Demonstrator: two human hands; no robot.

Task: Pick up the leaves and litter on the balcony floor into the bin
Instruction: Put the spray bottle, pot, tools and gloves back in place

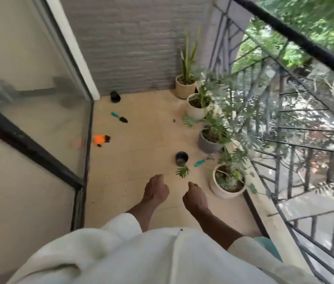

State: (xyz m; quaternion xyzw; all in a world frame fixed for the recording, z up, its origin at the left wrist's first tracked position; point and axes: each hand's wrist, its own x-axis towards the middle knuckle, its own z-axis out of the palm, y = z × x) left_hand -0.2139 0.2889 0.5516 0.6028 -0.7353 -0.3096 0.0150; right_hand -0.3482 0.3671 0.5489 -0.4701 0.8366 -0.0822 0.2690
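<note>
Both hands, the left hand (155,189) and the right hand (195,198), hang over the floor (141,140) with fingers loosely curled and holding nothing. The nearest leaf (182,171) lies just beyond them, beside a small black pot (181,158). No bin is visible, so I think a careless reach may tip the pot or mistake the hand rake (203,160) for litter.

Person's wearing a loose, off-white top, kinda soft and rumpled looking, with big folds across the front; sleeves (242,244) are the same pale cloth and stop partway down the forearms, so wrists are bare; left hand (155,190) and right hand (195,198) have no gloves, rings or watch that I can spot; there's a thin dark line down the front, maybe a seam, can't really tell.
</note>
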